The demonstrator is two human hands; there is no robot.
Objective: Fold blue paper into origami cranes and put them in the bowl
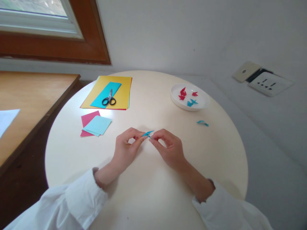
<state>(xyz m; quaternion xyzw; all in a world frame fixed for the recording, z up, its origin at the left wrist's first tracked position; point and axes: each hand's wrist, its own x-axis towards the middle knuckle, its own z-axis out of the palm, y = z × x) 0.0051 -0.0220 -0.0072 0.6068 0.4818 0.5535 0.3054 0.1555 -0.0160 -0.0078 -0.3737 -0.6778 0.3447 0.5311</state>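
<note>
Between my two hands is a small folded piece of blue paper (148, 133), pointed at its upper right end. My left hand (127, 145) pinches it between thumb and forefinger. At its right side my right hand (169, 147) is closed in a pinch on the lower tip of the same folded paper. The fingertips hide part of its shape. To the right, a thin curled strip of blue paper (202, 123) lies on the table. Beyond it, a white dish (202, 102) holds several small folded paper pieces (183, 92), red and blue.
Black-handled scissors (109, 100) rest on a blue paper strip (99, 98) over yellow sheets (124, 92) at the far left of the round white table (148, 198). Nearer lie pale blue squares (98, 125) and pink squares (88, 118). A wooden desk (31, 92) stands left; a wall socket (270, 83) is right.
</note>
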